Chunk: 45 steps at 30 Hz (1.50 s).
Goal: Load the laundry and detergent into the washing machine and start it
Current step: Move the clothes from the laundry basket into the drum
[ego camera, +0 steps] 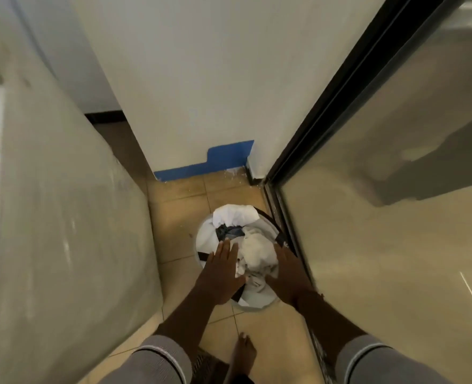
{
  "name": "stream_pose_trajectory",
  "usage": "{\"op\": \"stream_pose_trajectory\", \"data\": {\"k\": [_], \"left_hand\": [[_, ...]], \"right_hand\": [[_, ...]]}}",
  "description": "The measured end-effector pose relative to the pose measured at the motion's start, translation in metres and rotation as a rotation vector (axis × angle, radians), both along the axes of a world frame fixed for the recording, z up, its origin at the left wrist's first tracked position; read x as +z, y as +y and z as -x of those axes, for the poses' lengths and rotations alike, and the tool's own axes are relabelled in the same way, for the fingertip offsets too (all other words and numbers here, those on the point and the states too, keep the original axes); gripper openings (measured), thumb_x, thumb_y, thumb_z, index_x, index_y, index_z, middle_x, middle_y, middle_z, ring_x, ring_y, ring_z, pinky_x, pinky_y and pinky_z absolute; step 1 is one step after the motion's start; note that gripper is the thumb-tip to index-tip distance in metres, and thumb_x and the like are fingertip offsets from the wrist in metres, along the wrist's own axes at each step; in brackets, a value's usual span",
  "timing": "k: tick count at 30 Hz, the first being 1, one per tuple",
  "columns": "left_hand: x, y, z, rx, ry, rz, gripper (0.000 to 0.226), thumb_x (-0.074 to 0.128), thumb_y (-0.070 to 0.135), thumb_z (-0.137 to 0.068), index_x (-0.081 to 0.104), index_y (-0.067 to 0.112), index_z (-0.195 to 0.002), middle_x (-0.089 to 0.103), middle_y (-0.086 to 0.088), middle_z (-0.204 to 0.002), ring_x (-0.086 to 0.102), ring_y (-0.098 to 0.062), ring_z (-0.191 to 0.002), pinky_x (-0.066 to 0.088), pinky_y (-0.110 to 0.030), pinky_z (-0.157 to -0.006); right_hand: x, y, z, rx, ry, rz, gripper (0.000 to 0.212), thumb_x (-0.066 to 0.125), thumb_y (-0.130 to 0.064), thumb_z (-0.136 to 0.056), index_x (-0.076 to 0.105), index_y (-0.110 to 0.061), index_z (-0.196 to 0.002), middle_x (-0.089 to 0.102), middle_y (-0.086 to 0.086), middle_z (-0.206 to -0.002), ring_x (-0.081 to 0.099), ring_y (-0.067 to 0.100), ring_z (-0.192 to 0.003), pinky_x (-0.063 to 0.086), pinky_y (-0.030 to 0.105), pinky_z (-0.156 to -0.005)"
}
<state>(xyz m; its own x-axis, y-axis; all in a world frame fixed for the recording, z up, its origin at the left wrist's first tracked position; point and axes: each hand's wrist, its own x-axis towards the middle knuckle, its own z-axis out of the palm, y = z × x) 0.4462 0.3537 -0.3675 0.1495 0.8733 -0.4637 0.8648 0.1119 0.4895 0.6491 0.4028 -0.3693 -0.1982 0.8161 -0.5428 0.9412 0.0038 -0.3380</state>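
Observation:
A round white laundry basket (204, 239) with black straps stands on the tiled floor below me. It is full of laundry (254, 248), mostly white cloth with one dark blue-grey piece near the top. My left hand (221, 268) hovers flat over the basket's left rim with fingers spread. My right hand (288, 273) is at the right rim, fingers extended down beside the clothes. Neither hand grips anything. No washing machine or detergent can be made out for certain.
A large pale grey surface (63, 217) fills the left side. A white wall with a blue base strip (215, 164) is ahead. A black-framed glass sliding door (367, 189) runs along the right. My bare foot (243, 353) stands on the tan tiles.

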Motion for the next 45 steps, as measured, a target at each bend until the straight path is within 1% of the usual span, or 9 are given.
{"op": "stream_pose_trajectory", "data": {"k": [13, 18, 21, 23, 28, 33, 37, 42, 45], "left_hand": [[-0.275, 0.035, -0.055, 0.058, -0.126, -0.025, 0.084, 0.053, 0.043, -0.092, 0.001, 0.014, -0.152, 0.006, -0.013, -0.16, 0.014, -0.029, -0.146, 0.023, -0.043, -0.116], [-0.335, 0.059, -0.078, 0.112, -0.067, -0.136, 0.097, 0.063, 0.041, -0.083, -0.003, 0.024, -0.152, 0.03, -0.013, -0.151, 0.049, -0.03, -0.121, 0.048, -0.047, -0.09], [-0.342, 0.056, -0.085, 0.124, -0.208, -0.123, 0.065, 0.052, 0.033, -0.089, 0.032, 0.009, -0.146, 0.063, -0.02, -0.106, 0.064, -0.035, -0.088, 0.054, -0.043, -0.068], [-0.336, 0.042, -0.087, 0.11, -0.356, -0.077, 0.043, 0.037, 0.025, -0.098, 0.056, -0.009, -0.115, 0.068, -0.026, -0.088, 0.069, -0.036, -0.076, 0.055, -0.041, -0.049], [-0.235, 0.011, -0.072, 0.293, -0.485, -0.038, 0.059, 0.04, 0.054, -0.091, 0.064, 0.003, -0.109, 0.068, -0.015, -0.102, 0.064, -0.028, -0.097, 0.047, -0.034, -0.086], [-0.102, -0.01, -0.052, 0.311, -0.476, 0.034, 0.051, 0.047, 0.051, -0.081, 0.064, 0.008, -0.103, 0.067, -0.01, -0.096, 0.062, -0.024, -0.092, 0.047, -0.038, -0.083], [0.02, -0.006, -0.029, 0.342, -0.522, 0.042, 0.032, 0.063, 0.039, -0.063, 0.063, 0.021, -0.09, 0.063, -0.002, -0.09, 0.059, -0.016, -0.083, 0.049, -0.037, -0.074], [0.15, -0.008, -0.004, 0.243, -0.6, 0.032, 0.092, 0.082, 0.025, -0.059, 0.038, 0.005, -0.137, 0.038, 0.003, -0.139, 0.04, 0.002, -0.122, 0.022, -0.005, -0.102], [0.22, -0.005, 0.017, 0.302, -0.593, 0.049, 0.07, 0.084, 0.008, -0.067, 0.053, 0.004, -0.129, 0.056, -0.009, -0.131, 0.053, 0.009, -0.105, 0.039, -0.013, -0.096]], "right_hand": [[-0.239, 0.043, -0.023, 0.028, -0.167, 0.04, 0.097, 0.065, -0.052, -0.082, 0.006, -0.028, -0.154, 0.007, 0.01, -0.161, 0.012, 0.031, -0.147, 0.022, 0.048, -0.117], [-0.296, 0.045, -0.023, -0.063, -0.073, -0.034, 0.105, 0.071, -0.054, -0.073, 0.003, -0.038, -0.152, 0.013, 0.007, -0.159, 0.024, 0.028, -0.142, 0.031, 0.05, -0.113], [-0.306, 0.033, -0.022, -0.08, -0.065, 0.072, 0.072, 0.064, -0.032, -0.088, 0.027, -0.024, -0.149, 0.039, 0.015, -0.144, 0.045, 0.033, -0.128, 0.038, 0.037, -0.103], [-0.29, 0.024, -0.016, -0.11, -0.023, 0.086, 0.037, 0.055, -0.025, -0.095, 0.053, -0.011, -0.129, 0.059, 0.016, -0.126, 0.056, 0.032, -0.116, 0.04, 0.031, -0.094], [-0.194, -0.006, -0.004, -0.149, 0.111, 0.055, 0.048, 0.043, -0.047, -0.084, 0.064, -0.011, -0.108, 0.069, 0.011, -0.106, 0.063, 0.029, -0.1, 0.046, 0.035, -0.088], [-0.043, -0.02, 0.004, -0.152, 0.255, 0.074, 0.026, 0.066, -0.022, -0.084, 0.069, -0.008, -0.106, 0.07, 0.011, -0.106, 0.063, 0.026, -0.101, 0.045, 0.032, -0.087], [0.07, -0.018, 0.013, -0.201, 0.36, 0.138, 0.03, 0.058, -0.037, -0.07, 0.072, -0.013, -0.08, 0.07, 0.003, -0.077, 0.062, 0.007, -0.072, 0.043, 0.027, -0.067], [0.199, -0.004, 0.038, -0.072, 0.433, 0.141, 0.014, 0.062, -0.035, -0.06, 0.051, -0.029, -0.053, 0.051, -0.013, -0.05, 0.051, -0.008, -0.053, 0.033, 0.01, -0.052], [0.27, 0.006, 0.064, 0.03, 0.487, 0.123, 0.006, 0.066, -0.03, -0.061, 0.061, -0.029, -0.064, 0.058, -0.017, -0.059, 0.054, -0.005, -0.06, 0.036, 0.01, -0.054]]}}
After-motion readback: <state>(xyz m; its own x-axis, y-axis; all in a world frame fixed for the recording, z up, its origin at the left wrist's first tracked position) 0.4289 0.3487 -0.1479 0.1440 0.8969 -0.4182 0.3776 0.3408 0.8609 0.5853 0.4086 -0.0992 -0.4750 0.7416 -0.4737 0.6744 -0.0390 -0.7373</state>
